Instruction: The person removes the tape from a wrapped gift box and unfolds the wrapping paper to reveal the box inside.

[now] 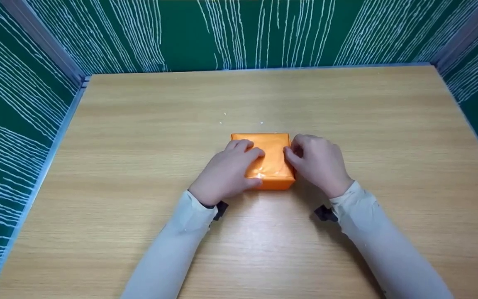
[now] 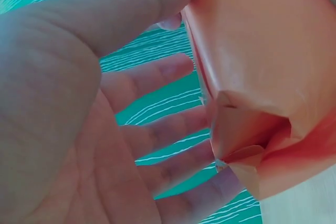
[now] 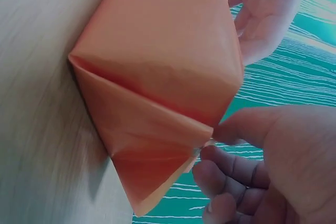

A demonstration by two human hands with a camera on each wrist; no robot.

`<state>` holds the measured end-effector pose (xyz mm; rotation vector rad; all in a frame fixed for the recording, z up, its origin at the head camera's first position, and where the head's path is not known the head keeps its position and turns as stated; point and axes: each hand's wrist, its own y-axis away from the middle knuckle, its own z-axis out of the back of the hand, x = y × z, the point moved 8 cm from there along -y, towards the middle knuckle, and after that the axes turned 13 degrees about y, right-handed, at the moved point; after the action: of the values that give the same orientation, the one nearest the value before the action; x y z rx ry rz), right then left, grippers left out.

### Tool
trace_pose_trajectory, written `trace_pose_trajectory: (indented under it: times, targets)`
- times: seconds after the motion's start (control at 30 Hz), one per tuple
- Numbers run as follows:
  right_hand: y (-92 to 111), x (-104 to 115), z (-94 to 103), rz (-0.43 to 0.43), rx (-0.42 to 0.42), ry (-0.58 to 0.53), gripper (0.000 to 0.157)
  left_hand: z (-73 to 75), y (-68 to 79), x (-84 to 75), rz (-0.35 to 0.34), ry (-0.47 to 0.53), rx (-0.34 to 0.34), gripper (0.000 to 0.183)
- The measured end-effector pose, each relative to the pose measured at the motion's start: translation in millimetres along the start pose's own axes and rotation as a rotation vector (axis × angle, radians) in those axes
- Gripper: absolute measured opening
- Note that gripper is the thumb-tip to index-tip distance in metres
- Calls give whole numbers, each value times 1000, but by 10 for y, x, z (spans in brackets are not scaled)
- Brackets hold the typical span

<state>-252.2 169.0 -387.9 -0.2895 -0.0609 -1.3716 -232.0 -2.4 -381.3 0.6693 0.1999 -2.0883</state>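
A box wrapped in shiny orange paper [image 1: 273, 160] sits on the table. My left hand [image 1: 228, 170] rests on its left part, fingers spread over the top and thumb against the front face. In the left wrist view those fingers look nearly straight along the box's edge, close to a folded, partly gaping paper end [image 2: 252, 140]. At the right end my right hand [image 1: 320, 162] pinches the edge of the wrapping paper flap [image 3: 147, 145] between thumb and forefinger. That flap stands out from the box as a creased triangle in the right wrist view.
The wooden table [image 1: 139, 124] spreads around the box on all sides. A few tiny white scraps [image 1: 262, 122] lie behind it. Green panels with white streaks [image 1: 264, 33] wall the table at the back and both sides.
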Motion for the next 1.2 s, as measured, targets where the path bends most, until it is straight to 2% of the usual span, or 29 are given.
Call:
trace_pose_trajectory:
  times: [0.23, 0.5, 0.7, 0.97, 1.2]
  targets:
    - [-3, -7, 14, 19, -10, -17, 18, 12, 23, -22, -29, -6, -16, 51]
    - [-8, -21, 27, 18, 27, -33, 18, 6, 10, -41, -31, -46, -22, 48]
    - [-12, -42, 36, 13, 56, -52, 17, 4, 10, -45, -25, -36, -14, 46]
    - [-9, -39, -25, 11, 113, -49, 29, -22, 2, -19, -7, -22, -4, 46]
    - [-20, -39, -2, 34, 41, -32, 23, -33, -14, -50, -9, -57, -6, 43]
